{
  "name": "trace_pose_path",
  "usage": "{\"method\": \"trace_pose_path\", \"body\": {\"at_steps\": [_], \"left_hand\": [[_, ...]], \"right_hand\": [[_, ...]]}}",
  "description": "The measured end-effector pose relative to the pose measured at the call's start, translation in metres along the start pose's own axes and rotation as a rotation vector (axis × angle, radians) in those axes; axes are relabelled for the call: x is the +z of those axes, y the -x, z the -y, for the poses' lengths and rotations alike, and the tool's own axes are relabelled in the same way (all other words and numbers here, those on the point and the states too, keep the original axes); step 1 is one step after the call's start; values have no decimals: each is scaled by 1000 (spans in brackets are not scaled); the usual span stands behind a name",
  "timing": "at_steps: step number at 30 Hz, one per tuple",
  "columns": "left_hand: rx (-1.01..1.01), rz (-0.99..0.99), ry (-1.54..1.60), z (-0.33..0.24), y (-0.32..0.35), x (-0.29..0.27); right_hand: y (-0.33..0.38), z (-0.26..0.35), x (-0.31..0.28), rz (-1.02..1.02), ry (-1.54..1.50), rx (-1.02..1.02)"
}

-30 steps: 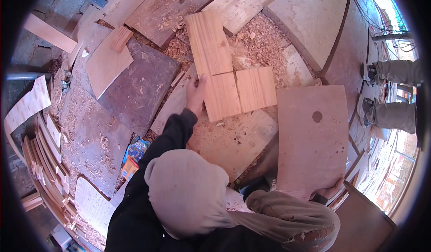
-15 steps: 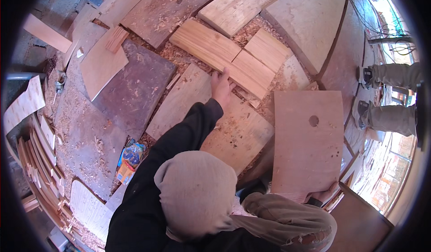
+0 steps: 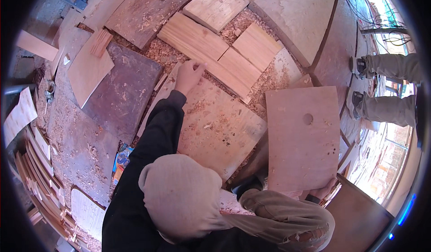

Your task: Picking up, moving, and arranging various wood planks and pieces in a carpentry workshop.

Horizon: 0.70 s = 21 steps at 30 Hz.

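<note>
My left hand (image 3: 190, 76), in a black sleeve, is over the near edge of a long striped wooden plank (image 3: 193, 34). Its fingers are curled with the thumb against them; whatever they may hold is hidden. Two shorter pieces lie against that plank's right part: a wooden block (image 3: 257, 47) and a striped board (image 3: 240, 68). Beneath my forearm is a wide, stained wooden board (image 3: 220, 122) strewn with shavings. At the lower right, my right hand (image 3: 324, 190) grips the near right corner of a plywood sheet (image 3: 303, 140) with a round dark mark; its fingers are partly hidden.
A thick pale plank (image 3: 220, 5) and a large slab (image 3: 301, 21) lie at the back. Thin plywood offcuts (image 3: 92, 74) rest at the left, near stacked strips (image 3: 36, 175). Another person's legs (image 3: 388, 108) stand at the right, below cables. Wood shavings cover the ground.
My left hand has moved left along the plank's near edge, its fingers now curled. My right hand stays on the plywood sheet. The whole view has shifted slightly.
</note>
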<state>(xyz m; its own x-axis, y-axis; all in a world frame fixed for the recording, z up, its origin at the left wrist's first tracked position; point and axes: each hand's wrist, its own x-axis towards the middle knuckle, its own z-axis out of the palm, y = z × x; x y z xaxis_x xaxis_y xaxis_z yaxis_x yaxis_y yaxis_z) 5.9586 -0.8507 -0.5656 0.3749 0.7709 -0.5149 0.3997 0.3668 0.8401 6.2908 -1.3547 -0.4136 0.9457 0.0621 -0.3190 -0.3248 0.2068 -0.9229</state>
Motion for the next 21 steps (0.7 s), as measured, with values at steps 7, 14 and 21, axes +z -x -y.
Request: {"method": "trace_pose_path", "body": {"at_steps": [7, 14, 21], "left_hand": [[457, -215, -301, 1, 4, -5], [400, -77, -102, -1, 85, -28], [255, -407, 301, 28, 152, -79]], "right_hand": [[24, 28, 37, 198, -29, 3], [29, 43, 62, 159, -17, -120], [32, -56, 110, 406, 107, 71]]}}
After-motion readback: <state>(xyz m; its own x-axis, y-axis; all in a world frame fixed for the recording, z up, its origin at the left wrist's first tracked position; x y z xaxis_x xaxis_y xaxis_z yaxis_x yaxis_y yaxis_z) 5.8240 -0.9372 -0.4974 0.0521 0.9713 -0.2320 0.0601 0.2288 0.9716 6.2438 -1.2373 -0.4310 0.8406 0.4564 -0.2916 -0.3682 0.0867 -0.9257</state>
